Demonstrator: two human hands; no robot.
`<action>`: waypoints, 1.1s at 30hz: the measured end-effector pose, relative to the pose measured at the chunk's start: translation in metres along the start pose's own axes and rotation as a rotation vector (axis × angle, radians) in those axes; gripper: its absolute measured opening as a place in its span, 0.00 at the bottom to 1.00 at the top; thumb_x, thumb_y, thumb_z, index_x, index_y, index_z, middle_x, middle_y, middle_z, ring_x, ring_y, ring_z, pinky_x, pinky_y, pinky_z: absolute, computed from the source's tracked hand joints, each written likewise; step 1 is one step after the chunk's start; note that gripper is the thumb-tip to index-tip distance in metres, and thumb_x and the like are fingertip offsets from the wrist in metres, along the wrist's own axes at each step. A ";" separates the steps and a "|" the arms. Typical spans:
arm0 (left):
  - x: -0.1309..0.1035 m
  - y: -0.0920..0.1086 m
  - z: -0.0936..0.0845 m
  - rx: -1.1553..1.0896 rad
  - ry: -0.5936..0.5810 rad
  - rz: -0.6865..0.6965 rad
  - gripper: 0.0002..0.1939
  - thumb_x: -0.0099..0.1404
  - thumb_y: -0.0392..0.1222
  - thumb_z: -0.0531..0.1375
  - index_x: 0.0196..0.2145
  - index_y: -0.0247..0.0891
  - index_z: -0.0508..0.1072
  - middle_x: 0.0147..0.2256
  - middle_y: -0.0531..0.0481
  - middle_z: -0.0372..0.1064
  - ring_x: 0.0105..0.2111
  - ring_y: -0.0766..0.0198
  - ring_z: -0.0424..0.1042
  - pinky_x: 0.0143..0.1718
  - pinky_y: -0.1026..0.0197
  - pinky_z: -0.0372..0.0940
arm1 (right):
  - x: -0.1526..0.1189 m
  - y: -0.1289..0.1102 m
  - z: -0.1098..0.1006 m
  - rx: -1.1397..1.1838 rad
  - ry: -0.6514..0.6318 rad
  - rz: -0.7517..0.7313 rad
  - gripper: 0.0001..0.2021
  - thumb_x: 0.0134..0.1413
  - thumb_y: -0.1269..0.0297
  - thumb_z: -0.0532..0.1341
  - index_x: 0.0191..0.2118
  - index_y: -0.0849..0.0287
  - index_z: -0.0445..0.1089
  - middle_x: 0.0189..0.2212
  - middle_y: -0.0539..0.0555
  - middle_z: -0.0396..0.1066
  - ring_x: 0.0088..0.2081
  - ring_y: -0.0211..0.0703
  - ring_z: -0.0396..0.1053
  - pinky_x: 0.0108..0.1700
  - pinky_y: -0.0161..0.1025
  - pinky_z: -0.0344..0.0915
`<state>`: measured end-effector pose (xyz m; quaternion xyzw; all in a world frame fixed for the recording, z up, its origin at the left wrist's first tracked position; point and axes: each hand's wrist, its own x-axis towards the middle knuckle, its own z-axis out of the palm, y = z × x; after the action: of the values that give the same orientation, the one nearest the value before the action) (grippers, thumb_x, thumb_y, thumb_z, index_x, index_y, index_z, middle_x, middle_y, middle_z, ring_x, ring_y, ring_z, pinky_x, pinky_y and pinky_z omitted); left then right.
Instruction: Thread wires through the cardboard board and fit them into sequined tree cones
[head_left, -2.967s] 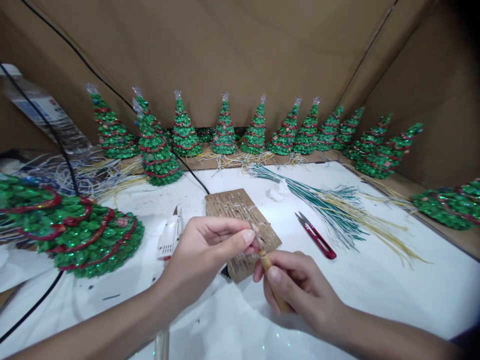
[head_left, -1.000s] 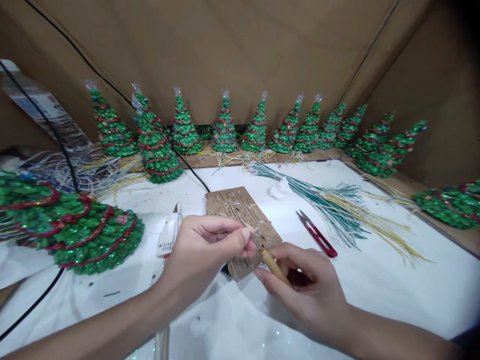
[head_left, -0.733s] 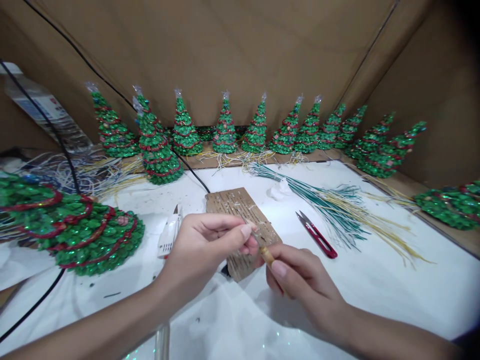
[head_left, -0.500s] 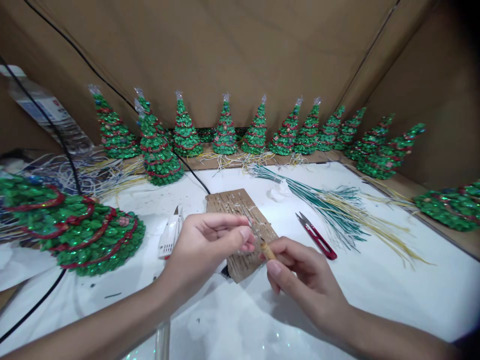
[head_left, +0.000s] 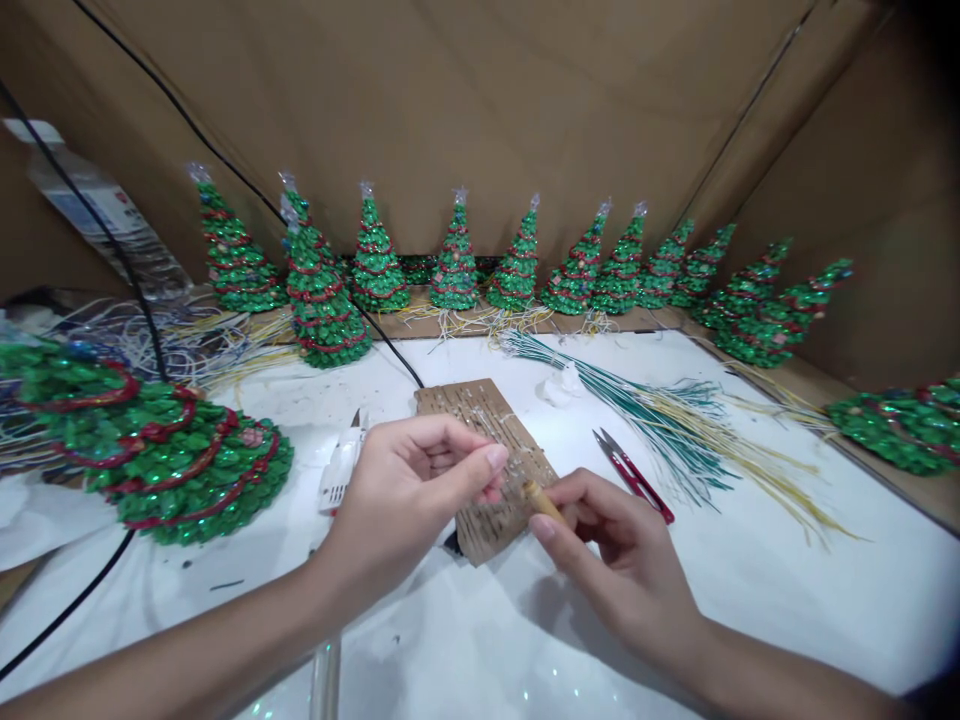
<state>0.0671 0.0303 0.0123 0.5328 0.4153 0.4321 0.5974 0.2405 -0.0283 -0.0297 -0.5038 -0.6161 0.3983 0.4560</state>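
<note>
My left hand is closed in a pinch over the cardboard piece. Whatever lies between its fingertips is too small or hidden to make out. A short tan cylinder is held between the thumb and fingers of my right hand, its end facing my left fingertips. The two hands are a little apart. Slits and clear, shiny bits cover the cardboard. Left of it lies a white slotted tool with a pointed tip, partly behind my left hand.
Red-handled thread snips lie right of the cardboard, before a bundle of green and yellow wires. Small green Christmas trees line the back. A larger-looking tree leans at left, near a black cord and a plastic bottle.
My left fingertips and thumb have drawn closer together and slightly lower. My right thumb has shifted a little along the tan cylinder. The whole view has moved slightly.
</note>
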 end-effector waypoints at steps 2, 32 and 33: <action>0.001 0.000 0.000 -0.005 -0.011 0.007 0.08 0.55 0.36 0.66 0.20 0.35 0.75 0.19 0.53 0.72 0.20 0.70 0.70 0.22 0.72 0.66 | -0.001 0.001 0.000 0.009 0.001 0.001 0.11 0.61 0.58 0.60 0.31 0.59 0.67 0.18 0.44 0.54 0.20 0.32 0.52 0.22 0.32 0.50; 0.010 -0.010 -0.006 0.082 -0.113 -0.082 0.07 0.55 0.37 0.66 0.34 0.35 0.78 0.26 0.53 0.74 0.23 0.73 0.70 0.25 0.72 0.66 | 0.003 0.003 -0.001 0.182 0.029 0.117 0.13 0.57 0.56 0.64 0.31 0.58 0.62 0.17 0.41 0.54 0.20 0.29 0.49 0.22 0.30 0.47; 0.010 -0.008 -0.005 0.046 -0.104 -0.090 0.06 0.55 0.36 0.66 0.33 0.35 0.78 0.25 0.54 0.74 0.22 0.74 0.70 0.24 0.73 0.66 | 0.003 0.003 0.000 0.168 0.029 0.112 0.12 0.57 0.57 0.64 0.31 0.58 0.62 0.17 0.41 0.54 0.20 0.29 0.49 0.22 0.29 0.47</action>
<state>0.0652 0.0405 0.0038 0.5489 0.4170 0.3668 0.6247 0.2414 -0.0251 -0.0321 -0.5031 -0.5450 0.4659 0.4825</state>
